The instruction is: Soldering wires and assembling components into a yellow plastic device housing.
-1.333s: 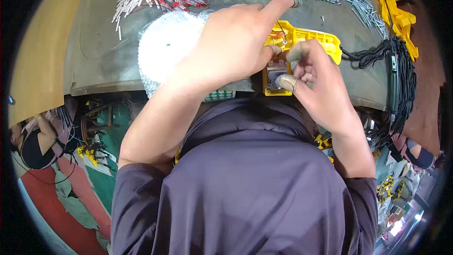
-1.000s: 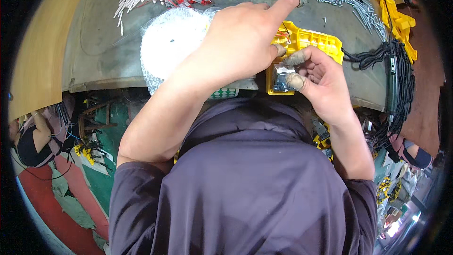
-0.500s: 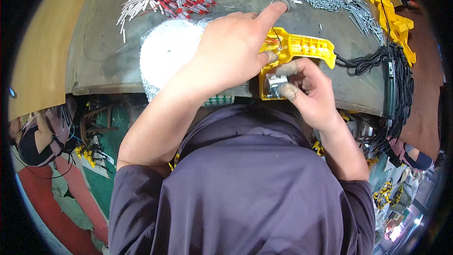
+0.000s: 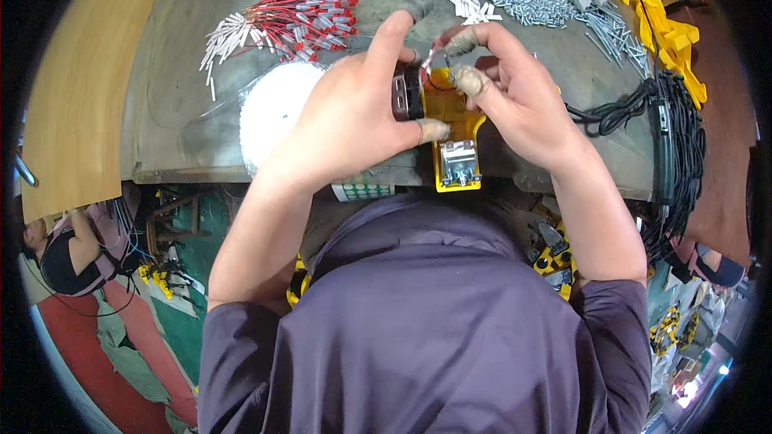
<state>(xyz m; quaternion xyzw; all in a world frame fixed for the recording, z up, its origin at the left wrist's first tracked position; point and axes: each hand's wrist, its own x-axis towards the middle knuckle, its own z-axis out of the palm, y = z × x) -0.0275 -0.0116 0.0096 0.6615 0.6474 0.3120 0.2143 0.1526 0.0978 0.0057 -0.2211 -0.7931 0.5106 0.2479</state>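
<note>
A: Where did we have the yellow housing (image 4: 455, 124) just then?

B: Between our two hands, held up over the near edge of the grey bench (image 4: 185, 104). Its long axis ran from our chest out toward the fingertips, with the metal-framed part (image 4: 459, 162) at the end nearest our body.

A: And which hand was carrying it?

B: The left hand (image 4: 354, 116). It was closed around the far end from the left side, thumb pressed on the yellow face, the other fingers wrapped over a dark block (image 4: 404, 94) at that end. The forefinger stuck out straight, away from us.

A: The right hand?

B: The right hand (image 4: 515, 88) sat just right of the housing and slightly beyond it, finger and thumb pinched on a thin red wire (image 4: 429, 60) that looped over the far end (we could not tell where the wire ended). So both hands met at the far end, and the near end hung free.

A: Anything close by?

B: Bundles of red leads (image 4: 297, 16) beyond the left hand, black cables (image 4: 675, 145) well off to the right.
</note>
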